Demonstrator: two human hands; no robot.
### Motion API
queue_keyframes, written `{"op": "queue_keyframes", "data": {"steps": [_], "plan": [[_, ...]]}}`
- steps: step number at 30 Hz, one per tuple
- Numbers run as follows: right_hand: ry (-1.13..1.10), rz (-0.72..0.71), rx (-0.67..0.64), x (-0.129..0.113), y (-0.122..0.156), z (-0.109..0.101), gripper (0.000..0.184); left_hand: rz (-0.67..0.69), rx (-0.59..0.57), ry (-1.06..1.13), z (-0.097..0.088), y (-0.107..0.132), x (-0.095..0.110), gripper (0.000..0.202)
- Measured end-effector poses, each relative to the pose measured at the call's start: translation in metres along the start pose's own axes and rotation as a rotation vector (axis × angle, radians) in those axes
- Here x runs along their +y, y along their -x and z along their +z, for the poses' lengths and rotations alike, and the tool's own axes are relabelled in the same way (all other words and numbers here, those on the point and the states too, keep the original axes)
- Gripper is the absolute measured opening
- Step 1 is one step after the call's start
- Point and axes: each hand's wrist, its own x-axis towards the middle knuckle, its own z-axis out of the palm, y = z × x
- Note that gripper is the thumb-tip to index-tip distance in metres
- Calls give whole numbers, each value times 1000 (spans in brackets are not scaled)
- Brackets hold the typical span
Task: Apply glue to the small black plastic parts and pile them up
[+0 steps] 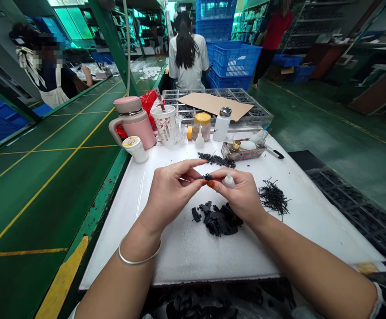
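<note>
A small black part sits between the fingertips of both hands, above the white board. My left hand pinches it from the left, a bracelet on that wrist. From the other side my right hand grips it with thumb and finger. A small white nozzle bottle is tucked in the right hand's fingers. Below the hands lies a pile of curved black pieces. Small black rings are heaped beyond the fingertips. Thin black pins lie right of the right hand.
Along the board's back stand a pink mug, a paper cup, a white tub, a yellow-lidded jar, a white bottle and a small box. Cardboard lies behind. A green conveyor runs left; people work beyond.
</note>
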Motion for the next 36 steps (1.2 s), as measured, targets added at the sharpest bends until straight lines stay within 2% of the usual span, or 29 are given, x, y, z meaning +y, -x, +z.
{"op": "queue_keyframes", "data": {"steps": [4,11,15,21,27,32,36], "plan": [[0,-19,7,0,2,0,8,77,33,-67,2,2,2,46],[45,-65,38,0,1,-2,13,157,48,-135,2,3,0,46],[74,-134,44,-3,1,-6,16,172,43,-188,1,2,-1,48],[91,-191,60,-4,0,-5,10,185,23,-217,1,2,-2,50],[115,-177,66,-3,0,-4,2,183,17,-229,2,2,-3,50],[110,-153,66,-1,0,-4,4,189,23,-228,2,2,-4,50],[104,-152,56,-1,0,-4,13,192,27,-221,2,2,-4,51]]}}
